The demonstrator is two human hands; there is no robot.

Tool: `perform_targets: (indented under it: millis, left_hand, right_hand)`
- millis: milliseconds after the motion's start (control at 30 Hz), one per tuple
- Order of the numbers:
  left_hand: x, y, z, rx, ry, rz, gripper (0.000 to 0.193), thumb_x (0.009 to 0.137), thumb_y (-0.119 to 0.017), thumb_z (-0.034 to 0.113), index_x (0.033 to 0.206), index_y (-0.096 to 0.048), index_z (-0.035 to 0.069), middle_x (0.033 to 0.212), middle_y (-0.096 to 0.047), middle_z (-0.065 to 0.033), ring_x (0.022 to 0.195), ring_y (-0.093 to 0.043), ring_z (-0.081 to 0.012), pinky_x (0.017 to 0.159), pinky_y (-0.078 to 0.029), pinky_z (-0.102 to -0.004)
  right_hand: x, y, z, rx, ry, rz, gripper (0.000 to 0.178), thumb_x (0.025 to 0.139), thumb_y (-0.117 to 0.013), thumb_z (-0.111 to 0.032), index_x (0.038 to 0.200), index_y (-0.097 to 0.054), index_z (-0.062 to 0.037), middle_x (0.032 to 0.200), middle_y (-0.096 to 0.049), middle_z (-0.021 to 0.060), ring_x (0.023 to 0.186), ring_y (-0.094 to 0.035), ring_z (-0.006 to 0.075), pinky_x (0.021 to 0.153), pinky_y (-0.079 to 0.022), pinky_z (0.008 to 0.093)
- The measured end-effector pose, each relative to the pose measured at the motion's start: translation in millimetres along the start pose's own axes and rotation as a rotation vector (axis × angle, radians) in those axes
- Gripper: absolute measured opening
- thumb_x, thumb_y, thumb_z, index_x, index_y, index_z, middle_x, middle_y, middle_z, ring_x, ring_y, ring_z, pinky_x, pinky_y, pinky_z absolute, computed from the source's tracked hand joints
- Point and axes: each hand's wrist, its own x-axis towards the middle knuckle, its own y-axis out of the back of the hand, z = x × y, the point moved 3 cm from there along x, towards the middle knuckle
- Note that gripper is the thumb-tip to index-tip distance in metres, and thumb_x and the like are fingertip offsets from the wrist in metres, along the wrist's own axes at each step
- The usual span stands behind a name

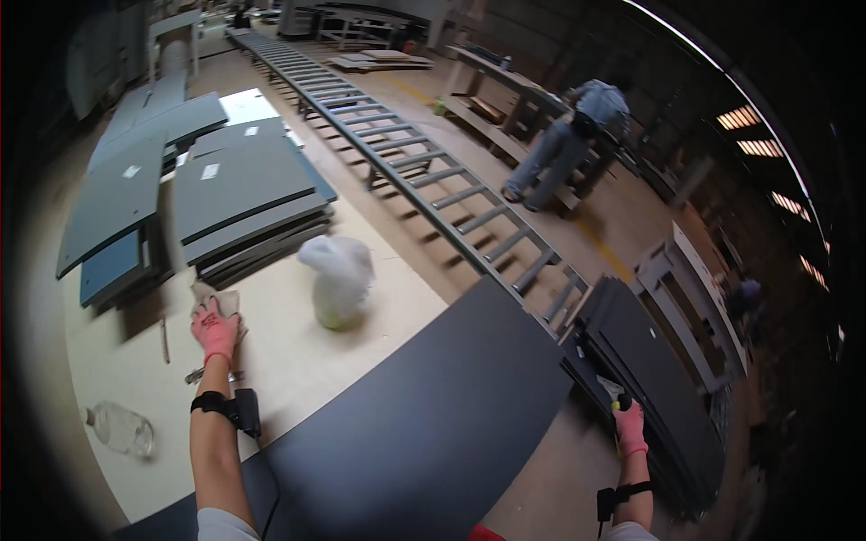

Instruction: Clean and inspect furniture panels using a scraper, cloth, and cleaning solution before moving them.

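My left hand [215, 332], in a pink glove, reaches out over the pale tabletop and grips a beige cloth [221, 296] beside a stack of grey panels [244, 180]. My right hand [631, 427], also gloved in pink, is far to the right. It holds a small scraper-like tool [612, 389] with a pale blade; its exact kind is hard to make out. Close by that hand leans a stack of dark panels [658, 379]. A large dark grey panel [424, 406] lies in front of me, between my arms.
A clear plastic bottle [122, 429] lies at the left. A whitish plastic bag [338, 275] with something greenish at its base stands on the table [298, 361]. Beyond runs a roller conveyor [406, 162]. Another person [577, 135] bends beside a workbench [505, 81].
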Motion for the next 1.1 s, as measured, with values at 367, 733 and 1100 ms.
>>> perform_targets:
  millis: [367, 733, 1100]
  left_hand:
    - [-253, 58, 48, -1.126, -0.205, -0.018, 0.054, 0.082, -0.045, 0.0, 0.135, -0.038, 0.002, 0.13, -0.045, -0.015, 0.116, -0.046, -0.0244, 0.099, -0.035, -0.0347]
    - [-327, -18, 359, -0.47, -0.917, -0.188, 0.064, 0.07, -0.068, 0.028, 0.123, -0.047, -0.001, 0.13, -0.038, -0.0273, 0.121, -0.033, -0.0446, 0.106, -0.021, -0.0499]
    - [-561, 17, 408, -0.717, -1.603, -1.042, 0.052, 0.077, -0.064, 0.021, 0.125, -0.048, 0.005, 0.126, -0.05, -0.0127, 0.121, -0.044, -0.0254, 0.103, -0.034, -0.0367]
  right_hand:
    - [-81, -11, 95, 0.616, -0.595, 0.041, 0.028, 0.085, -0.059, -0.015, 0.11, -0.057, -0.0019, 0.074, -0.055, 0.0031, 0.056, -0.054, 0.0124, 0.048, -0.05, 0.0279]
    - [-29, -57, 102, 0.978, -0.642, -0.089, 0.022, 0.086, -0.057, -0.009, 0.105, -0.055, 0.0007, 0.079, -0.055, 0.0037, 0.063, -0.057, 0.0114, 0.057, -0.05, 0.0261]
    - [76, -49, 125, 0.96, -0.444, -0.135, 0.056, 0.083, -0.054, -0.004, 0.137, -0.037, -0.0068, 0.079, -0.057, 0.0096, 0.057, -0.052, 0.0133, 0.056, -0.047, 0.0268]
